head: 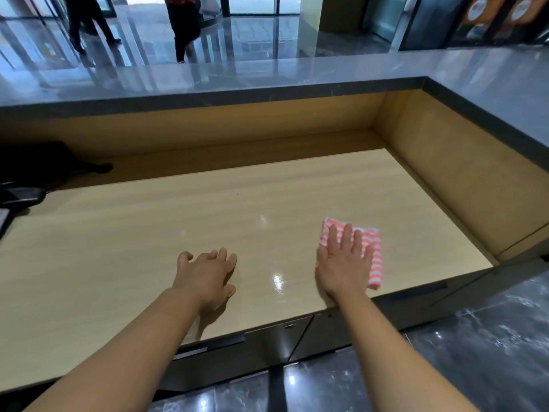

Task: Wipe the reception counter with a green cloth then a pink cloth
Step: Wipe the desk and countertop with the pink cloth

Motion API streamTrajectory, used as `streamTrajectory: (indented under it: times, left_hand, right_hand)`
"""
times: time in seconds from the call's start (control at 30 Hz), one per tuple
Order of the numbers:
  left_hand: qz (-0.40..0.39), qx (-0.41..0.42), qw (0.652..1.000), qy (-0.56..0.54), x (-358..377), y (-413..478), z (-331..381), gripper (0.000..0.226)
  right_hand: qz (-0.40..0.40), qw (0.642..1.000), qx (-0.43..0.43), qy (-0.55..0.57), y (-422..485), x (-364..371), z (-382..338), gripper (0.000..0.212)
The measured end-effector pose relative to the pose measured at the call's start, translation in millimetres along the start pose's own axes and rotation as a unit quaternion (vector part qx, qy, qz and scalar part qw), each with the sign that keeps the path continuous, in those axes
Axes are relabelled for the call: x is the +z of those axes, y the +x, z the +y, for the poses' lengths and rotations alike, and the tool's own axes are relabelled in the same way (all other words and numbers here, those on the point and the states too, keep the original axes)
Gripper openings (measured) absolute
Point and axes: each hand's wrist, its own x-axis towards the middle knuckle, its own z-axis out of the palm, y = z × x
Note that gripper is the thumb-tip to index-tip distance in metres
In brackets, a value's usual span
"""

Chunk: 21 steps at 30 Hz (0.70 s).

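**Pink cloth under flat palm on wooden table**

The right grip (344, 263), released and with fingers straight, presses the folded pink cloth (375, 263) onto the table (148, 233) near its front right corner. The palm hides most of the cloth. The left grip (208, 275) is loosely curled, grasps nothing and lies well apart from the cloth. Orange panels (478, 13) at top right are too blurred to read. Dark objects (29, 168) are cut off at the left edge.
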Motion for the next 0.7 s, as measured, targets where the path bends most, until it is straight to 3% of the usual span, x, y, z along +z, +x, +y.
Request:
streamTrajectory:
  times: [0.07, 0.23, 0.4, 0.47, 0.7]
  left_hand:
    - [-0.009, 0.008, 1.0, -0.004, -1.7, 0.5, -4.8, 0.06]
    - [0.001, 0.007, 0.999, -0.031, 0.1, 1.5, -14.8, 0.068]
    - [0.02, 0.001, 0.999, -0.042, 0.0, 2.4, -15.1, 0.065]
    - [0.013, 0.001, 0.999, -0.037, -1.7, 3.6, -14.3, 0.064]
    - [0.014, 0.019, 1.0, -0.016, 2.7, 5.3, -16.3, 0.059]
  right_hand:
    - [0.003, 1.0, -0.025, 0.01, -12.7, 9.7, -39.7, 0.058]
    - [-0.034, 0.981, -0.193, -0.01, -49.8, 27.5, -123.0, 0.057]
    - [-0.042, 0.949, -0.309, -0.043, -28.7, 14.8, -95.6, 0.058]
    - [-0.039, 0.955, -0.289, -0.061, -9.0, 7.2, -64.2, 0.062]
    - [-0.048, 0.994, -0.085, -0.041, 41.4, -20.5, 22.4, 0.059]
